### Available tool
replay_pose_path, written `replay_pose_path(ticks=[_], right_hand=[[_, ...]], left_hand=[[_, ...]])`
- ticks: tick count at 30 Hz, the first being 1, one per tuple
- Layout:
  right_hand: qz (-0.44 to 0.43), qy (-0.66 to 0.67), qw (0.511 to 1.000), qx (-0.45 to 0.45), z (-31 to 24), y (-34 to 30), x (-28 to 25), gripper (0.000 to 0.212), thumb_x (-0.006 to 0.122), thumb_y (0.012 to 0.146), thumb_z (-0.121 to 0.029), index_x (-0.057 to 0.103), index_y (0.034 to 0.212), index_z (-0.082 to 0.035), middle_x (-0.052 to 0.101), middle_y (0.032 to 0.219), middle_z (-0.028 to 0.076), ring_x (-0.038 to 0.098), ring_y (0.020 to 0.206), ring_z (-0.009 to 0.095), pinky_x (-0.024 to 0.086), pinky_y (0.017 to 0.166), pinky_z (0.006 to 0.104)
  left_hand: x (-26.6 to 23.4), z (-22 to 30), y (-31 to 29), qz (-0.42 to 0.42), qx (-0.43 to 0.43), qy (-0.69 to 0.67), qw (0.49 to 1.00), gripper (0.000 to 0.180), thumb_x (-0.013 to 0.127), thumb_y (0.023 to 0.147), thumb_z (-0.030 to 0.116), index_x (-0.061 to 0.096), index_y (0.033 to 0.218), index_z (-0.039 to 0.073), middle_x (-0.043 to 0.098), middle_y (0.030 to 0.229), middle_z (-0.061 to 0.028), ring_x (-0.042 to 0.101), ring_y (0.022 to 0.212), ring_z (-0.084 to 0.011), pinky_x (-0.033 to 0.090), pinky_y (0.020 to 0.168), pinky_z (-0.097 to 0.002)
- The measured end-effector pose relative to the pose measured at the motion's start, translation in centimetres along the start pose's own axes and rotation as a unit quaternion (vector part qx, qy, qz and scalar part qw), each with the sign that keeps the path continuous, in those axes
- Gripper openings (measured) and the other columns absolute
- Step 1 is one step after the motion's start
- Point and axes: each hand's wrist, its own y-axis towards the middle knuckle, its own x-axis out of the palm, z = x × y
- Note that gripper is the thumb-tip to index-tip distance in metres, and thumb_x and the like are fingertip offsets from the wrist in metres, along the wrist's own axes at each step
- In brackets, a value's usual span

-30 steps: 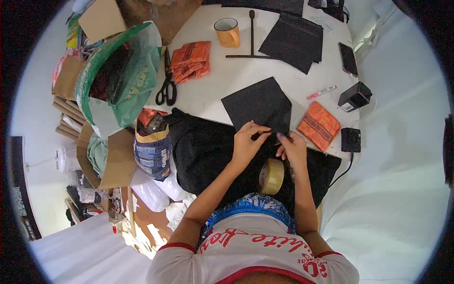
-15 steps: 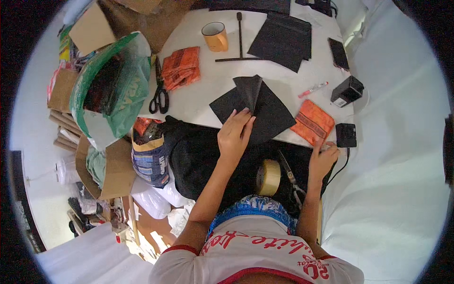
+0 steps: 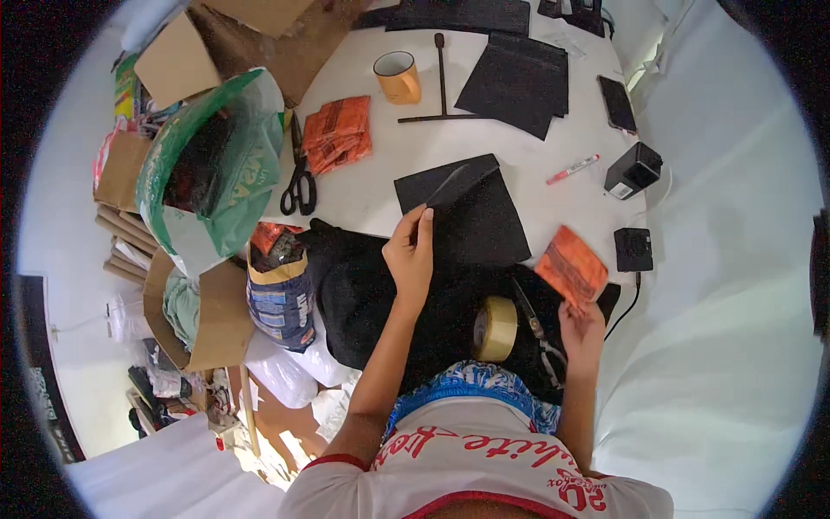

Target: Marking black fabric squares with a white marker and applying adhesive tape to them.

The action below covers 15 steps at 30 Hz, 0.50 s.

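A flat black bag (image 3: 480,225) lies at the near edge of the white table (image 3: 363,195). My left hand (image 3: 409,255) pinches its near left side, and a grey-looking fold or opening runs up from the fingers. In my right hand (image 3: 581,327) is the lower corner of a flat orange packet (image 3: 571,268) with a dark band, held between thumb and fingers. That packet is tilted at the table's near right edge, apart from the black bag.
More black bags (image 3: 514,82), an orange mug (image 3: 398,80), a black stand (image 3: 443,82), stacked orange packets (image 3: 337,134) and black-handled scissors (image 3: 298,186) lie farther off. A tape roll (image 3: 495,329) and other scissors (image 3: 540,333) rest near my lap. Rightward are a pen (image 3: 572,169), phone (image 3: 616,102) and black boxes (image 3: 634,251).
My right hand has taken up the orange packet's corner and drawn it nearer. The black bag's raised flap has dropped flatter, and my left hand has shifted slightly left.
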Motion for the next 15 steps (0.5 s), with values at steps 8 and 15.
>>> replay_pose_path(ticks=[8, 15], right_hand=[[-0.163, 0.436, 0.843, 0.269, -3.8, 2.6, -2.3, 0.052, 0.054, 0.069, 0.004, 0.047, 0.12, 0.002, 0.057, 0.114, 0.014, 0.059, 0.1, 0.024, 0.051, 0.084, 0.0401], [-0.331, 0.365, 0.83, 0.262, -6.1, 8.4, 4.1, 0.061, 0.05, 0.069, 0.003, 0.038, 0.129, 0.002, 0.055, 0.118, 0.017, 0.056, 0.108, 0.027, 0.048, 0.09, 0.0398]], left_hand=[[0.3, 0.6, -0.9, -0.012, 0.085, 0.043, 0.995, 0.021, 0.063, 0.087, 0.015, 0.065, 0.098, -0.003, 0.067, 0.081, -0.0055, 0.057, 0.071, -0.006, 0.045, 0.065, -0.02], [0.7, 1.6, -2.7, -0.089, 0.201, 0.041, 0.975, 0.011, 0.063, 0.082, 0.003, 0.063, 0.091, -0.003, 0.066, 0.089, -0.0168, 0.066, 0.088, -0.027, 0.05, 0.083, -0.0336]])
